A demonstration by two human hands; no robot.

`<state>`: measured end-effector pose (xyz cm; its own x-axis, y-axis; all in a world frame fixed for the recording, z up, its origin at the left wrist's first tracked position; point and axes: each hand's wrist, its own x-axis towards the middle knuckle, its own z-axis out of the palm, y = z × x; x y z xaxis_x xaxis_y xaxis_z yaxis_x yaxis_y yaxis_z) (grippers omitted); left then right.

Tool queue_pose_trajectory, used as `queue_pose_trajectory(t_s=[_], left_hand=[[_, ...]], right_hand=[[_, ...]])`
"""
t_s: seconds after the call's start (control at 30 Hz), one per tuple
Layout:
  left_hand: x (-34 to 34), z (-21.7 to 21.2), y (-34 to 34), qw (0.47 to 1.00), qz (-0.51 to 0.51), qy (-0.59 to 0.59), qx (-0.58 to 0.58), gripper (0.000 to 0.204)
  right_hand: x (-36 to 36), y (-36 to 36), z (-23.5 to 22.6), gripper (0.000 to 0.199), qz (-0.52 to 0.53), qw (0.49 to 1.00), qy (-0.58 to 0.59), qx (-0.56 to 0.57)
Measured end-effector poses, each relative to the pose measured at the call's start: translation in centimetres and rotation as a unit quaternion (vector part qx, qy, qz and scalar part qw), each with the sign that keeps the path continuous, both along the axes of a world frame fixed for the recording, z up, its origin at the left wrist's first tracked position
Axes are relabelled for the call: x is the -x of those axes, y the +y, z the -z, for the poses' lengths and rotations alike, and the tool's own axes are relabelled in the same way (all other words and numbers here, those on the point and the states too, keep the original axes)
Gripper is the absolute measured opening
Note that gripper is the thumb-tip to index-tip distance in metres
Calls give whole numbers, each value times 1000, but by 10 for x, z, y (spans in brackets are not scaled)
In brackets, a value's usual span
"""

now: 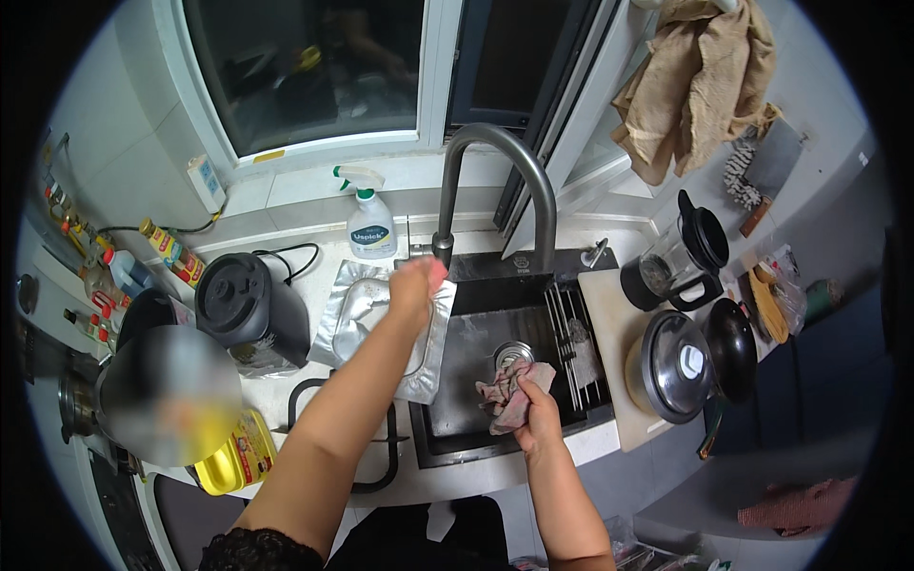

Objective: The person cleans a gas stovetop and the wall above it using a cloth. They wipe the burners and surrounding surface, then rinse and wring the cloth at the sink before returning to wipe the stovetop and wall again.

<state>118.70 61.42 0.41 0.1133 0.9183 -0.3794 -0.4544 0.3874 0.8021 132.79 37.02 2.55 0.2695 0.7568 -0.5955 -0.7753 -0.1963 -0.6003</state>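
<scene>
My left hand [414,287] reaches across to the base of the dark grey faucet [546,205]. It is closed and somewhat blurred, with a small pink patch at the fingers whose kind I cannot make out. Whether the hand touches the faucet is unclear. Over the black sink [466,366], my right hand [541,414] grips a crumpled, damp-looking pinkish-grey cloth [507,390]. The cloth hangs just in front of the round drain strainer [513,354]. Beneath my left forearm lies a silver foil sheet [419,381] with a shallow tray shape.
A white spray bottle [370,226] stands behind the foil. Left are a black lidded canister [249,305] and a yellow tub [233,462]. A metal rack [564,347] spans the sink's right side. Further right, a cutting board [614,328] bears a blender jug [678,262] and lidded pot [669,366].
</scene>
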Motion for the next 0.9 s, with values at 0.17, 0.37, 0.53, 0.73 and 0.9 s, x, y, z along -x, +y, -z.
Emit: queue_pose_trajectory(t_s=[0.17, 0.37, 0.53, 0.73, 0.9], left_hand=[[-9, 9, 109, 981, -60, 163, -91, 17], [-2, 19, 114, 969, -138, 201, -28, 21], [-22, -12, 47, 985, -145, 89, -39, 24], [-102, 115, -112, 991, 66, 12, 119, 26], [-128, 89, -124, 954, 54, -163, 247, 36]], right_hand=[[-15, 61, 29, 33, -15, 1000, 19, 7], [-27, 106, 72, 27, 13, 997, 73, 10], [-39, 114, 47, 24, 19, 995, 96, 26], [-53, 103, 72, 22, -53, 992, 80, 78], [-85, 96, 100, 20, -124, 985, 57, 108]])
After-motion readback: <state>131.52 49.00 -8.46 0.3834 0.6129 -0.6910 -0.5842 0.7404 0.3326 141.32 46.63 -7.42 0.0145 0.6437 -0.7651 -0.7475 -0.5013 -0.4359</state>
